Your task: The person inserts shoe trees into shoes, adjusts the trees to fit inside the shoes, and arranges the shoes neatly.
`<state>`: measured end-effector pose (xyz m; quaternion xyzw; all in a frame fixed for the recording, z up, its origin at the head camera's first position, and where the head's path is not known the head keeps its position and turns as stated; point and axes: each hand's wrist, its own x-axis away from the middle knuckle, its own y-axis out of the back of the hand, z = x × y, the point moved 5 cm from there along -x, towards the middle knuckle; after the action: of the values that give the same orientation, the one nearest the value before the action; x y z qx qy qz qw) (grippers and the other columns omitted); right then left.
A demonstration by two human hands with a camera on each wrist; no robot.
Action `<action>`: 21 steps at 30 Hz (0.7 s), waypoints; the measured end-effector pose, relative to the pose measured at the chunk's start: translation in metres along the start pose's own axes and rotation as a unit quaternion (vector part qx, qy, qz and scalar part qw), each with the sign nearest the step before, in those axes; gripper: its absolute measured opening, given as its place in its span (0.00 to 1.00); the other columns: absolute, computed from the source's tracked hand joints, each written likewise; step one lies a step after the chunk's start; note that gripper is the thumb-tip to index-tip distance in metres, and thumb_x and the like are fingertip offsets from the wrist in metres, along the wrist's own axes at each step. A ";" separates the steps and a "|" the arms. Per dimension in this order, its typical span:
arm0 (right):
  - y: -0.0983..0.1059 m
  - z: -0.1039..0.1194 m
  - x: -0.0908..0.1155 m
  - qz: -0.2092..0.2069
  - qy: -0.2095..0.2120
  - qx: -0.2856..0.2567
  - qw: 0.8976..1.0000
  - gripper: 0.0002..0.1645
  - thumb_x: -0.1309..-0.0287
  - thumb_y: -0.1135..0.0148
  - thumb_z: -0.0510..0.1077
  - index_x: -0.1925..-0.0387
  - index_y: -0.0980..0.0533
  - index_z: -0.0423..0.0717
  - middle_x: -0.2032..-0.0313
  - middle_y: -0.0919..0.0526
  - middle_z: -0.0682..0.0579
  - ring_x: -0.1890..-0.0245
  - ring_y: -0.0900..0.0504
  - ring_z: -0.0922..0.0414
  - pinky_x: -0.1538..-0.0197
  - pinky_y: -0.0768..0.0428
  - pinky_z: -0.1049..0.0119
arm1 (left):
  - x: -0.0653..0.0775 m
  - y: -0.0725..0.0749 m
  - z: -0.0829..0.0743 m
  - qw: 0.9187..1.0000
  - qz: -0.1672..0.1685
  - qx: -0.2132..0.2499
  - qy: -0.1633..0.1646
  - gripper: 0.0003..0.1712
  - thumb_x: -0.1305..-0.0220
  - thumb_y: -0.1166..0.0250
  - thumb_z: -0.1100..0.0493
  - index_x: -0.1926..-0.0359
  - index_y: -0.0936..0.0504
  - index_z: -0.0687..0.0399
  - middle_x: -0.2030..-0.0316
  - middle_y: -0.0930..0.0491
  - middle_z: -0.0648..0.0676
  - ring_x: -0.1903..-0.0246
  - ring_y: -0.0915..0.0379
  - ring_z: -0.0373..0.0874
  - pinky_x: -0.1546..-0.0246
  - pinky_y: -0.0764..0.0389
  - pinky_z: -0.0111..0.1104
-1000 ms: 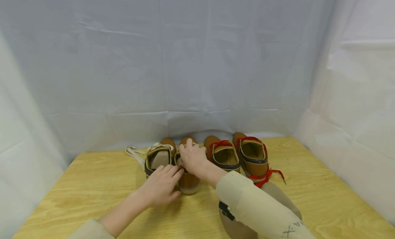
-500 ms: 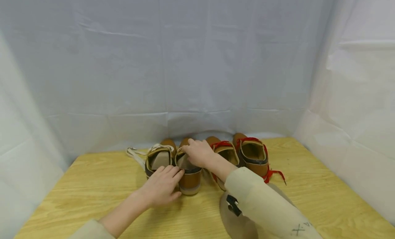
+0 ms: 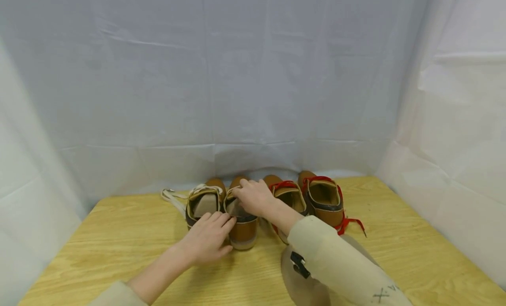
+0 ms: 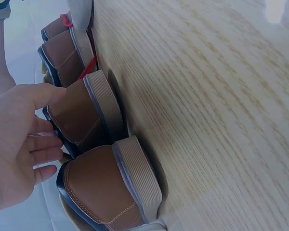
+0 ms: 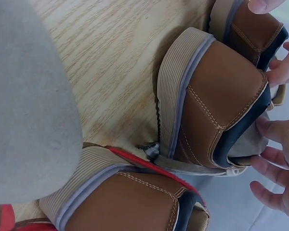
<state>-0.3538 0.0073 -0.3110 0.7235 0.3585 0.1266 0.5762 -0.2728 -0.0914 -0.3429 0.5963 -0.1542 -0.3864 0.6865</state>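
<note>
Two brown shoes with pale laces stand side by side at the left of a row, heels toward me. The outer one (image 3: 205, 205) and the inner one (image 4: 74, 115) show grey insoles inside. My left hand (image 3: 207, 240) lies behind these two shoes. Its forefinger touches the inner shoe's heel collar, and its other fingers are loosely bent. My right hand (image 3: 254, 196) is at the right side of that shoe's opening. In the right wrist view, its thumb (image 5: 274, 130) reaches over the opening, apart from the fingertip near the collar.
Two brown shoes with red laces, one partly behind my right forearm (image 3: 286, 192) and one farther right (image 3: 326, 198), continue the row. A rounded grey thing (image 3: 302, 282) lies under my right sleeve. A pale sheet (image 3: 253, 99) hangs behind the wooden table (image 3: 118, 235).
My right hand has drawn right from over the inner pale-laced shoe, uncovering its opening and insole, then stays nearly still. My left hand keeps its place.
</note>
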 end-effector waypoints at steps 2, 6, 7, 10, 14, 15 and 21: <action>-0.001 0.000 0.000 -0.004 0.001 0.000 1.000 0.09 0.44 0.36 0.50 0.60 0.21 0.58 0.64 0.24 0.54 0.67 0.22 0.55 0.64 0.25 0.59 | 0.000 -0.001 0.000 1.000 0.005 0.002 0.002 0.35 0.45 0.35 0.44 0.44 0.27 0.63 0.50 0.27 0.59 0.50 0.32 0.53 0.55 0.30 0.44; -0.003 0.001 0.001 -0.003 0.003 0.009 1.000 0.09 0.44 0.37 0.50 0.60 0.21 0.58 0.64 0.25 0.54 0.67 0.22 0.55 0.65 0.25 0.59 | -0.001 -0.002 -0.001 1.000 0.019 0.005 0.005 0.35 0.45 0.35 0.44 0.43 0.27 0.62 0.50 0.28 0.59 0.50 0.32 0.53 0.55 0.30 0.45; -0.004 0.000 0.002 -0.002 0.002 0.012 1.000 0.09 0.44 0.37 0.51 0.60 0.21 0.58 0.64 0.25 0.54 0.67 0.22 0.55 0.65 0.25 0.59 | -0.002 -0.003 -0.001 1.000 0.020 0.005 0.005 0.35 0.45 0.35 0.44 0.43 0.27 0.62 0.50 0.28 0.59 0.50 0.32 0.53 0.55 0.30 0.44; -0.006 -0.001 0.002 0.001 -0.001 0.019 1.000 0.10 0.44 0.37 0.51 0.59 0.21 0.59 0.64 0.25 0.54 0.66 0.22 0.55 0.65 0.25 0.60 | -0.002 -0.003 -0.002 1.000 0.010 0.004 0.001 0.35 0.45 0.35 0.44 0.44 0.27 0.63 0.50 0.27 0.59 0.50 0.32 0.53 0.56 0.30 0.44; -0.007 -0.001 0.002 -0.002 -0.002 0.024 1.000 0.11 0.45 0.36 0.52 0.59 0.21 0.58 0.64 0.25 0.54 0.66 0.23 0.55 0.65 0.26 0.59 | -0.003 -0.001 -0.003 1.000 -0.017 -0.004 -0.011 0.35 0.48 0.33 0.44 0.46 0.26 0.64 0.52 0.27 0.60 0.52 0.31 0.53 0.57 0.29 0.44; -0.007 -0.001 0.002 -0.002 -0.001 0.026 1.000 0.12 0.45 0.36 0.52 0.58 0.21 0.58 0.63 0.25 0.54 0.65 0.23 0.55 0.65 0.25 0.59 | -0.003 0.000 -0.003 1.000 -0.019 -0.005 -0.011 0.35 0.48 0.34 0.44 0.46 0.26 0.64 0.52 0.27 0.60 0.52 0.31 0.53 0.57 0.29 0.44; -0.007 -0.002 0.003 -0.012 0.008 0.037 0.999 0.12 0.44 0.36 0.51 0.57 0.22 0.57 0.62 0.27 0.52 0.66 0.24 0.55 0.68 0.24 0.62 | -0.004 0.001 -0.004 1.000 -0.001 -0.003 -0.003 0.35 0.46 0.35 0.43 0.44 0.27 0.63 0.51 0.27 0.60 0.51 0.31 0.53 0.55 0.30 0.44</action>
<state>-0.3554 0.0114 -0.3174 0.7392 0.3761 0.1124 0.5472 -0.2729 -0.0856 -0.3422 0.5930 -0.1545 -0.3899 0.6874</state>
